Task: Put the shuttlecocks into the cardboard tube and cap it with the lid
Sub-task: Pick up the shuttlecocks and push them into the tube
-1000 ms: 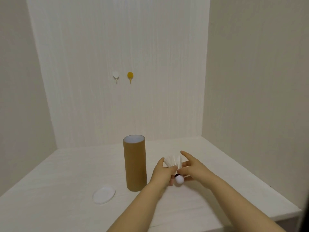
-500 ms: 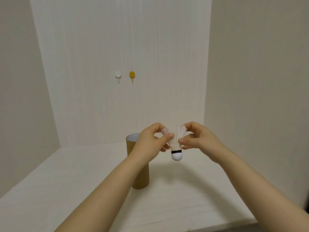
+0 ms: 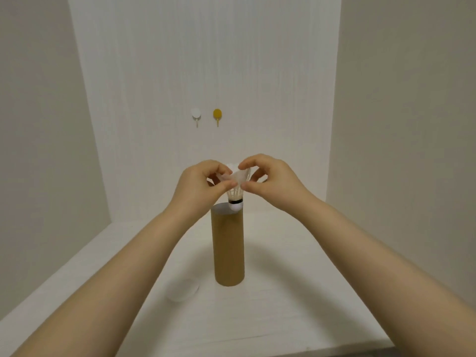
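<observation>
Feather shuttlecock (image 3: 235, 188): pinched by left hand (image 3: 199, 185) and right hand (image 3: 273, 180), cork down over upright cardboard tube (image 3: 228, 247); lid (image 3: 183, 292) laid beside tube

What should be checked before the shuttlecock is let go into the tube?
1. Shuttlecock held by both the left hand and right hand: ok.
2. Cork end pointing down: ok.
3. Cork over the tube opening: ok, near its right rim.
4. Tube upright on the table: ok.
5. Tube empty enough inside: cannot tell.
6. Lid off, lying on the table left of the tube: ok.
</observation>
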